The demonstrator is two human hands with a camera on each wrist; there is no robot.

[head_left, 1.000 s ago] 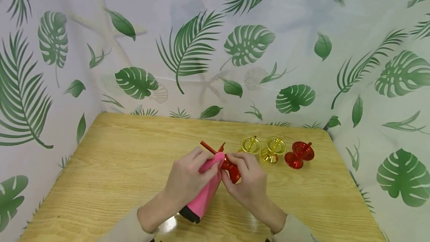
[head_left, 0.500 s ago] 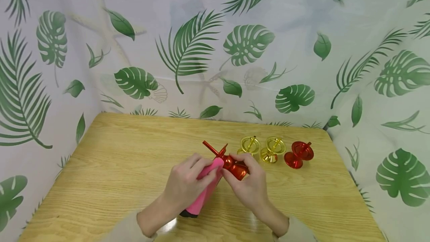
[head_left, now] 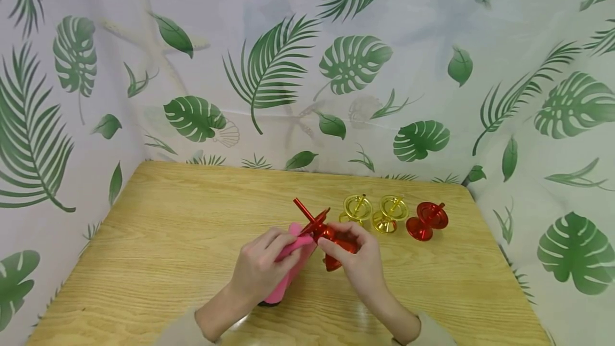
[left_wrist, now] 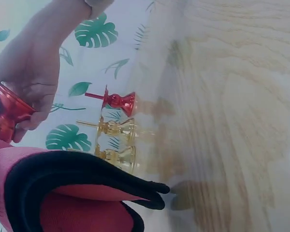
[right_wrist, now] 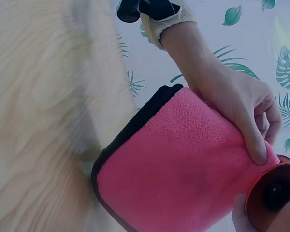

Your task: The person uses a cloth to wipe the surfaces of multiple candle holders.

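My right hand grips a shiny red candle holder by its flared base, tilted so its spike points up and left. My left hand pinches a folded pink cloth with black edging against the holder's dish. In the right wrist view the pink cloth hangs down from the left thumb, and the hollow underside of the candle holder faces the camera. The left wrist view shows the cloth's black edging close up, with the right hand curled around the red base.
Two gold candle holders and another red candle holder stand in a row at the back right of the wooden table. A leaf-printed cloth wall encloses the table's back and sides.
The red candle holder has turned and shifted slightly right, showing more of its dish and base. The left hand's cloth has moved from its neck to the dish's edge.
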